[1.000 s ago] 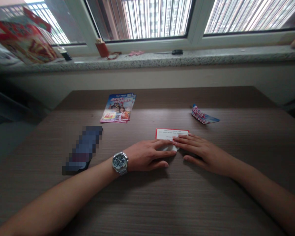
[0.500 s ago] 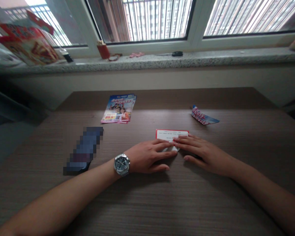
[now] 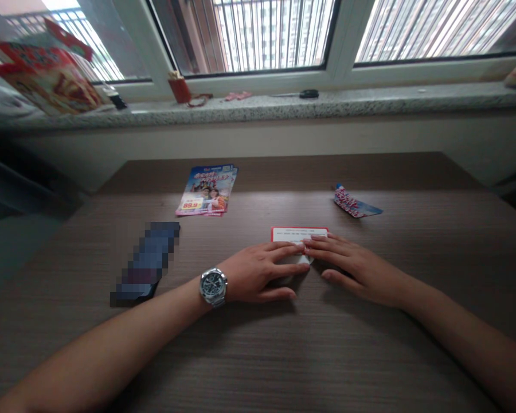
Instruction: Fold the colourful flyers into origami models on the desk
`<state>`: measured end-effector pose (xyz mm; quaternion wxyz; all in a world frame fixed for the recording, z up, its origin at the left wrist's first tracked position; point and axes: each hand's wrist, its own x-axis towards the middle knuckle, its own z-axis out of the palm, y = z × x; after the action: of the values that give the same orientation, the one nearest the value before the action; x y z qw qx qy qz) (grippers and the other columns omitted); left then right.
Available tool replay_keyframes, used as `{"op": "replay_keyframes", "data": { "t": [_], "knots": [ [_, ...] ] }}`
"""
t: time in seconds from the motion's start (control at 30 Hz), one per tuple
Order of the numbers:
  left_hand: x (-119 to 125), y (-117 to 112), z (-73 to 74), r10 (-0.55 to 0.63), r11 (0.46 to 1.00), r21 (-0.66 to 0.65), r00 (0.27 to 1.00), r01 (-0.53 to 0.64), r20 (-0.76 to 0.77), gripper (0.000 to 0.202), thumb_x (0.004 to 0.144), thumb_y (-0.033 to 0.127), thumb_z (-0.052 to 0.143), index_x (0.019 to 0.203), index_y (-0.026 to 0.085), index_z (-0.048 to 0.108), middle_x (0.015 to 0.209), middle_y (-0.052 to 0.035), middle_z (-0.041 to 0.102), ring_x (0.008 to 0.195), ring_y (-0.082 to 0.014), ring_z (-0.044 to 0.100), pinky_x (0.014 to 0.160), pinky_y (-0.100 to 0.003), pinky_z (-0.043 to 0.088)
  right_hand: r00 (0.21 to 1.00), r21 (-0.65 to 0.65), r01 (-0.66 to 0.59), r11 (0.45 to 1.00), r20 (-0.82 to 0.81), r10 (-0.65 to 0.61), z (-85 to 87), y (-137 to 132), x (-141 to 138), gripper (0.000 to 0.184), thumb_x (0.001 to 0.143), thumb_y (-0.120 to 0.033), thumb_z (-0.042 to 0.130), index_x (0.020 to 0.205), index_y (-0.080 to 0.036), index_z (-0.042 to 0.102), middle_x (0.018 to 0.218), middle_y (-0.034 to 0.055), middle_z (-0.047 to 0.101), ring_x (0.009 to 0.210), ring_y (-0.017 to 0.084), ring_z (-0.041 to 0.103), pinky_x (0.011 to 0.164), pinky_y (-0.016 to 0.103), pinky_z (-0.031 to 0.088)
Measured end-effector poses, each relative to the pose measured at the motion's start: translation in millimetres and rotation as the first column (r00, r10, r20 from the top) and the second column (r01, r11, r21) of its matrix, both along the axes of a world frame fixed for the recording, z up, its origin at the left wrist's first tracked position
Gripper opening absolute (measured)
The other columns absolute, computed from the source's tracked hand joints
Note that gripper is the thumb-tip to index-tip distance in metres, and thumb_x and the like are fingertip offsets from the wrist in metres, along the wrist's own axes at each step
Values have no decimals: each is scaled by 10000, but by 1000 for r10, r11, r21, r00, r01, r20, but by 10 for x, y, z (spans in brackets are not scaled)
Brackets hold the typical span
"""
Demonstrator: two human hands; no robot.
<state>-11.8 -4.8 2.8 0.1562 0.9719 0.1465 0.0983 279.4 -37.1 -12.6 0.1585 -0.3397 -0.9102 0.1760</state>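
A white sheet of paper with a red border [image 3: 290, 233] lies on the wooden table, its near part folded and mostly covered by fingers. My left hand [image 3: 264, 271] rests on the paper's left side, fingers stretched out and thumb apart. From the right, my right hand [image 3: 355, 267] lies flat over the paper's right side with its fingers extended. The fingertips of both hands meet near the paper's middle. A silver wristwatch [image 3: 213, 285] is on my left wrist. Beyond my right hand sits a folded blue and red paper piece [image 3: 356, 203].
A small stack of printed flyers [image 3: 208, 191] lies at the back left of the table [image 3: 258, 361]. A blurred-out phone-like dark object [image 3: 146, 264] is beside my left forearm. On the windowsill [image 3: 370, 103] are a red container [image 3: 179, 89], a black-handled tool [image 3: 308, 93] and a food package [image 3: 54, 77].
Both hands stay on the paper with almost no movement. The whole view has shifted very slightly.
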Motion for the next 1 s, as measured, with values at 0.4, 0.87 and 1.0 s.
{"op": "replay_keyframes", "data": {
  "t": [0.4, 0.87, 1.0],
  "knots": [
    [17, 11, 20, -23, 1000, 1, 1000, 23, -6, 541, 970, 495, 535, 1438, 229, 481, 1570, -121, 371, 1425, -302, 385, 1165, -470, 383, 1000, 16, -5, 1000, -24, 5, 23, -2, -25, 491, 988, -303, 524, 1476, -288, 466, 1512, 77, 503, 1416, 254, 428, 1176, 528, 330],
    [18, -12, 36, 11, 1000, 6, 999, -10, -36, 528, 974, 524, 509, 1420, 242, 504, 1585, -107, 347, 1420, -308, 386, 1163, -484, 384, 1000, 193, -19, 981, -1, 20, 50, -75, -50, 367, 961, -270, 568, 1318, -299, 647, 1243, 98, 644, 1218, 285, 559, 1027, 494, 486],
    [15, -16, 38, 10, 1000, 12, 999, -9, -44, 534, 977, 519, 507, 1421, 224, 508, 1578, -122, 354, 1420, -311, 385, 1170, -476, 375, 1000, 176, 17, 984, 15, -20, 39, -101, -67, 361, 972, -264, 539, 1311, -287, 661, 1035, 104, 650, 1027, 266, 597, 888, 454, 529]
  ]
}}
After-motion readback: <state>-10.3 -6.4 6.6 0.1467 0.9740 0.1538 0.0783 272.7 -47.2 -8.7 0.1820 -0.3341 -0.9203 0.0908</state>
